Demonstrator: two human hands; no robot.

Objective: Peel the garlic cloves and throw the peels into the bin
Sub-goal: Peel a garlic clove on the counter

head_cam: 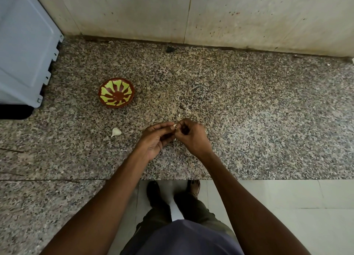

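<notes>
Both hands meet above the speckled granite counter. My left hand and my right hand pinch a small garlic clove between their fingertips; only a pale sliver of it shows. A second, unpeeled white clove lies on the counter to the left of my left hand. A few pale peel scraps lie just beyond my fingers. No bin is in view.
A small brown bowl with a yellow-green pattern stands on the counter at the left, nothing in it. A grey appliance fills the far left corner. A stained wall closes the back. The counter's front edge runs above my feet.
</notes>
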